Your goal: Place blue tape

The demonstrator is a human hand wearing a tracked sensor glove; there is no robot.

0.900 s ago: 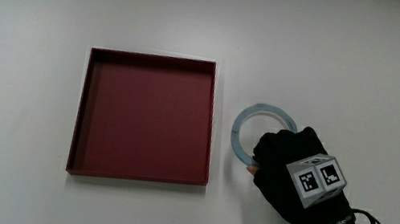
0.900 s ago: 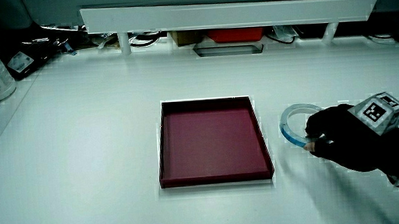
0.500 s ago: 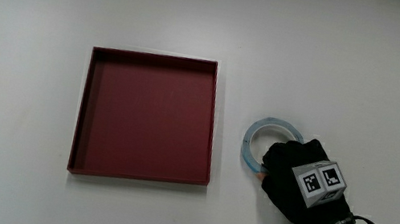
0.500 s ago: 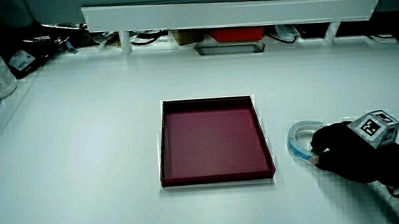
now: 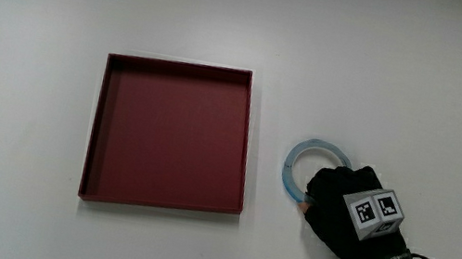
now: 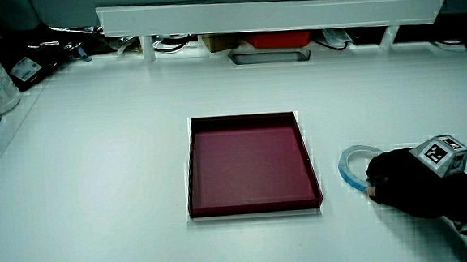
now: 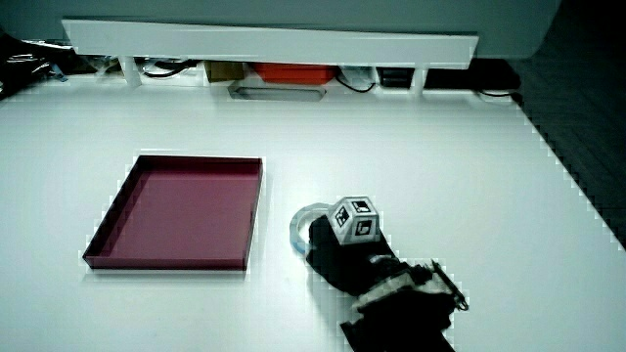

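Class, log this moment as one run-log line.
hand: gripping blue tape | tape: on table, beside red tray, outside it | tray: empty

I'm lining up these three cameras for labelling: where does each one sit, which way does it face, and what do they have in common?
Main view: above the table, looking straight down; shows the red tray, the blue tape beside it, the hand on the tape, and its forearm.
Side view: on the person's side, looking forward and down toward the low partition; hand and forearm show.
Side view: the same direction from another angle; hand and forearm show.
Shared: all three show tray, tape and hand.
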